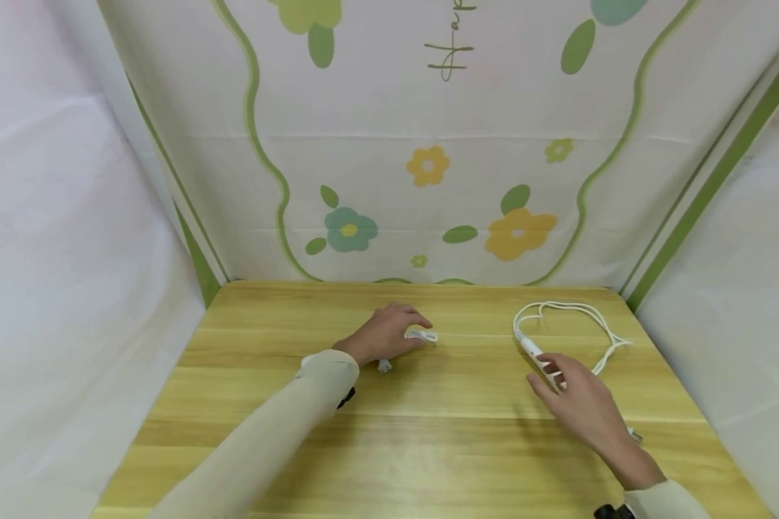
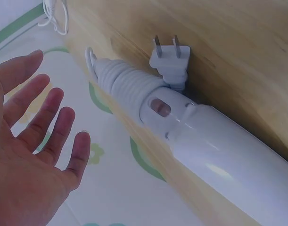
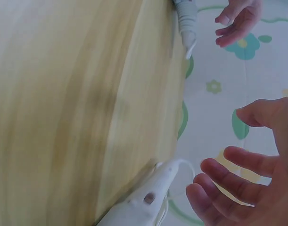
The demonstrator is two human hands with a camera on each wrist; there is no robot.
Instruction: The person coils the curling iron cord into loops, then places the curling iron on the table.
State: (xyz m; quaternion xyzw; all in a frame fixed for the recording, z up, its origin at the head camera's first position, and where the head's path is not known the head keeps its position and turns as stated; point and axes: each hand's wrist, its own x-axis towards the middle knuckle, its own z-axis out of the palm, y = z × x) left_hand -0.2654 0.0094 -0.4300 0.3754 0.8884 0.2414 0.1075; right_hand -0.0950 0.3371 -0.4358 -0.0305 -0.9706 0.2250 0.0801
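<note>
Over the table's left half, my left hand (image 1: 389, 333) hovers with spread, slightly bent fingers. Below it lies a white tubular corded device (image 2: 228, 160) with a small brownish window or switch. Its cord (image 2: 127, 82) is wound tightly around the narrow end, and a two-pin plug (image 2: 171, 59) sticks out beside it. My forearm hides most of this device in the head view. My right hand (image 1: 581, 404), fingers loosely bent and apart, is above a second white corded device (image 3: 139, 207), whose cord (image 1: 587, 308) lies in a loose loop. Neither hand holds anything.
Both devices rest on a wooden table (image 1: 428, 447). A white cloth with printed flowers (image 1: 428, 166) hangs behind the far edge, and plain white cloth (image 1: 65, 238) flanks the sides. Another plug (image 1: 635, 435) shows beside the right wrist.
</note>
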